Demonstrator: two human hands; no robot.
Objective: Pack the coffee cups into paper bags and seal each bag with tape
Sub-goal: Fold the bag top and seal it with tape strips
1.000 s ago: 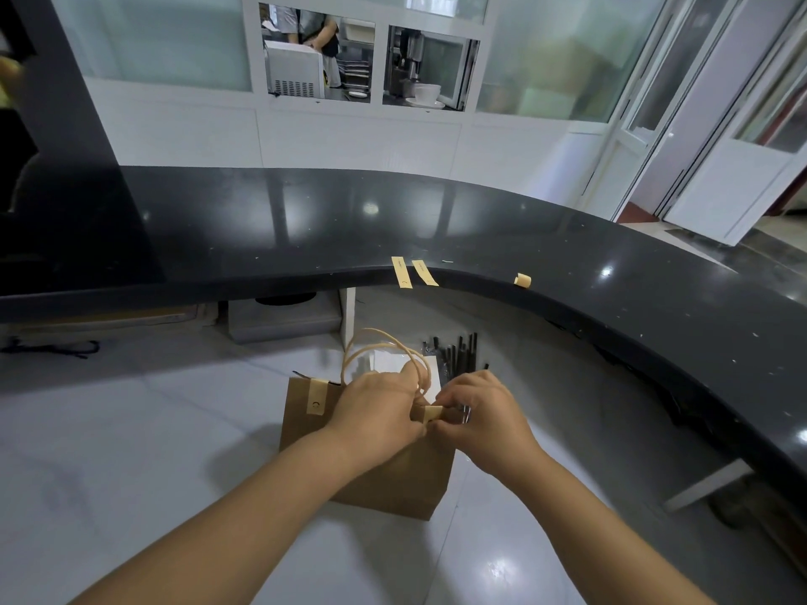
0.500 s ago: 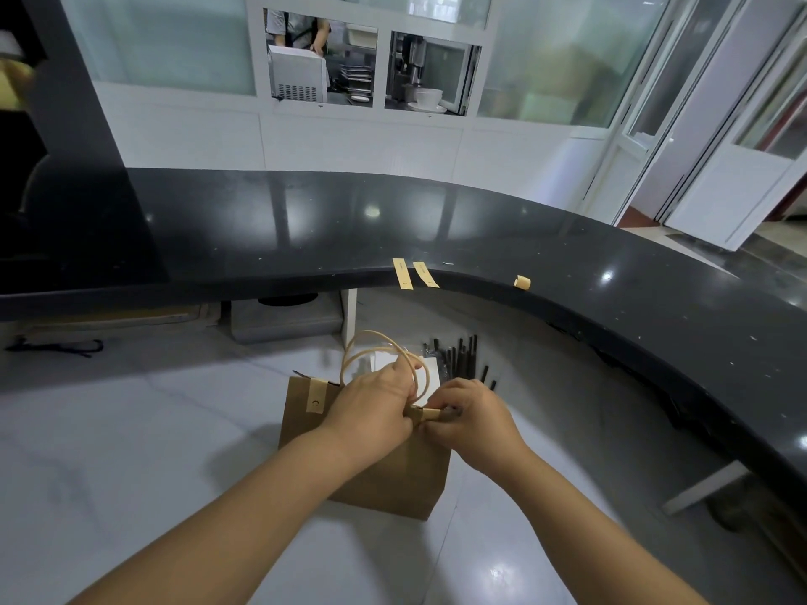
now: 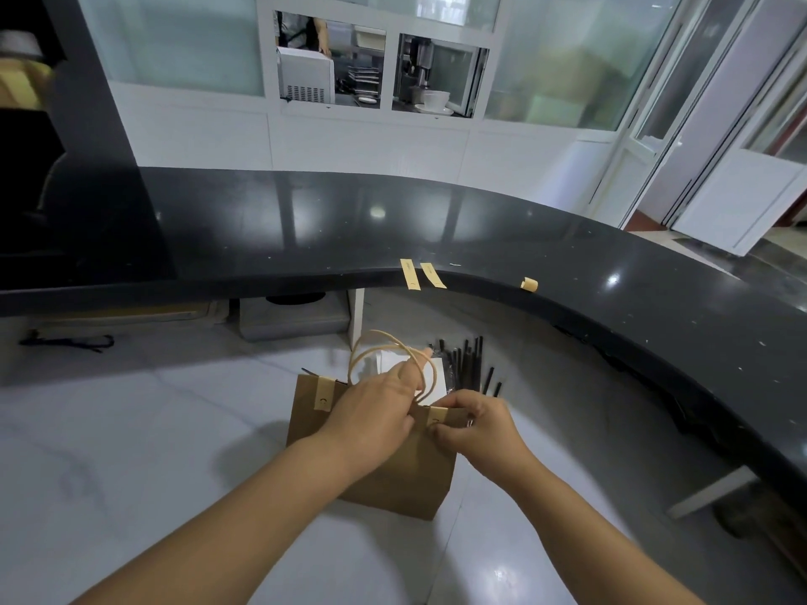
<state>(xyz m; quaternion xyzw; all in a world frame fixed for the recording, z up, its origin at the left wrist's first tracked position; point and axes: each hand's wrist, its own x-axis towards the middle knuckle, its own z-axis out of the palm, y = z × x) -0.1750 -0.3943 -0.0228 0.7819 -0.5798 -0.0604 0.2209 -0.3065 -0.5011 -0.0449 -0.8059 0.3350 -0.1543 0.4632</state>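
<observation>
Below the black counter's [image 3: 480, 238] curved edge, left hand [image 3: 371, 414] grips the brown paper bag's [image 3: 393, 473] top while right hand [image 3: 478, 423] pinches a tape strip [image 3: 438, 416] onto it.

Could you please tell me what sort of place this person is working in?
Probably a cafe or drinks shop, behind the service counter. A curved black counter runs in front, a hatch opens onto kitchen machines, and black straws lie beside the paper bag.

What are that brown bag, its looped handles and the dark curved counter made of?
The bag looks like matte brown kraft paper: flat, creased, no shine. Its handles seem to be pale twisted paper cord, though that is hard to confirm. The counter looks like polished black stone or a stone-like composite: mirror reflections and tiny light flecks.
</observation>
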